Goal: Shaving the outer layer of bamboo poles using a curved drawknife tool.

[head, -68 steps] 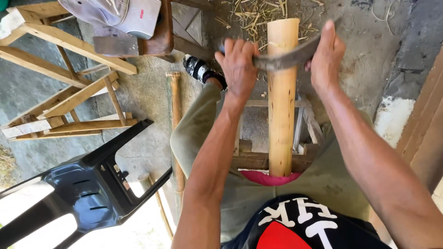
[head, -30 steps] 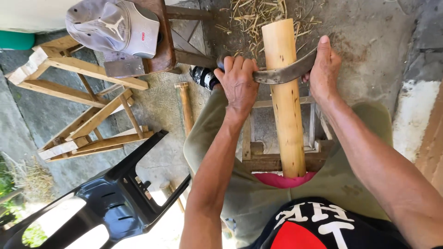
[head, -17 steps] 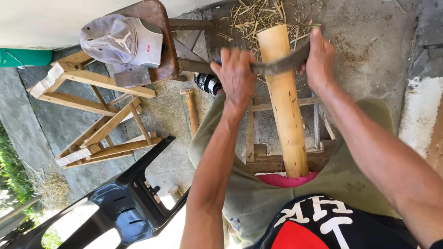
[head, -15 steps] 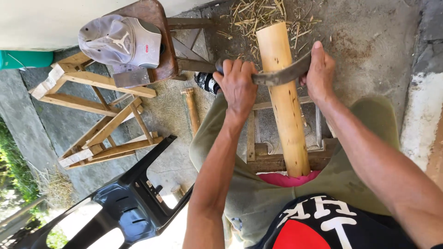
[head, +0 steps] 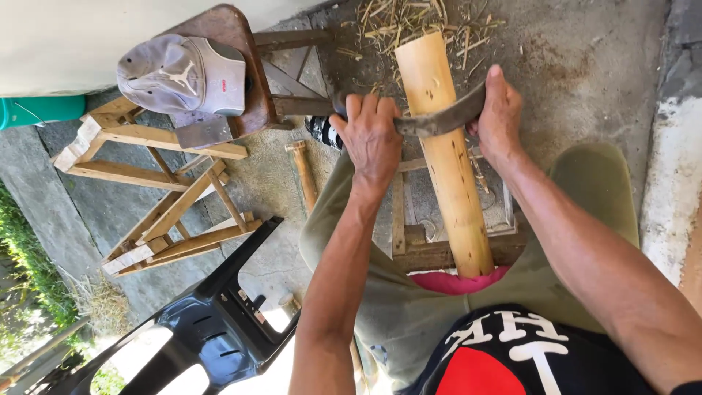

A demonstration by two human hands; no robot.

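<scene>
A thick pale bamboo pole [head: 446, 153] leans from my lap up and away over a low wooden frame [head: 401, 219]. A curved dark metal blade [head: 446, 118] lies across the pole near its upper end. My left hand [head: 371, 139] is closed on the blade's left end. The blade's right end is gripped by my right hand [head: 499, 117], thumb up beside the pole. Dry shavings [head: 409, 18] are scattered on the ground past the pole's top.
A grey cap [head: 183, 73] rests on a brown wooden stool [head: 234, 33]. A wooden trestle [head: 161, 197] stands at left, a black plastic chair [head: 197, 336] at lower left. A wooden-handled tool [head: 304, 172] lies on the concrete. A green container [head: 40, 110] is at far left.
Over the earlier frames the blade slid back and forth along the upper part of the pole, both hands keeping their grip. The camera view shifted slightly.
</scene>
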